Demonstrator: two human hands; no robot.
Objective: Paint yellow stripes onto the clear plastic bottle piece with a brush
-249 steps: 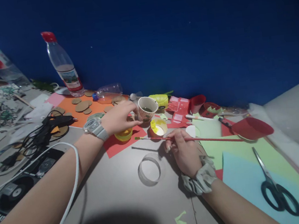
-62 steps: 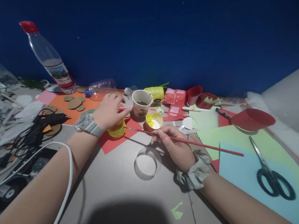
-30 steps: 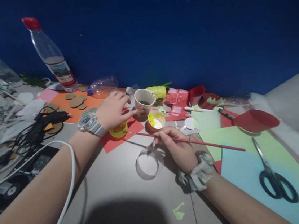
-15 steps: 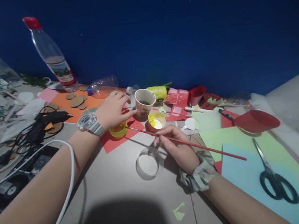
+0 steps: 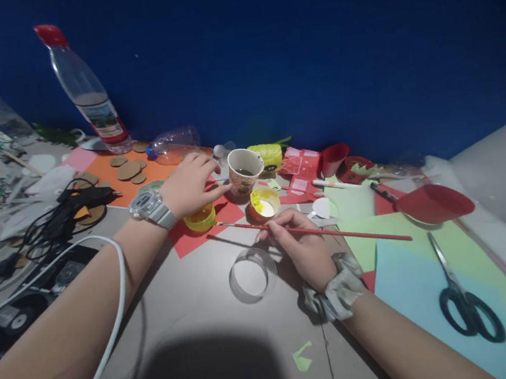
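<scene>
My left hand (image 5: 190, 185), with a watch on its wrist, rests curled over a small yellow pot (image 5: 200, 218) on a red paper sheet (image 5: 194, 233). My right hand (image 5: 303, 246), a scrunchie on its wrist, pinches a long red paintbrush (image 5: 360, 235); the brush tip points left, close beside the yellow pot. A paper cup (image 5: 244, 171) with dark liquid stands just right of my left hand. In front of the cup is a small round tub (image 5: 264, 203) smeared with yellow paint. A clear plastic ring (image 5: 252, 274) lies on the table just left of my right hand.
Black-handled scissors (image 5: 468, 306) lie on blue and green paper (image 5: 413, 293) at right. A red cone shape (image 5: 434, 203) sits beyond them. A red-capped bottle (image 5: 87, 93) stands at the back left, near cardboard discs (image 5: 128, 170), a glue gun (image 5: 83, 199) and cables. A white cable (image 5: 111, 311) crosses my left forearm.
The brush handle has swung up to lie nearly level and my right hand has edged slightly right. My left hand stays on the yellow pot.
</scene>
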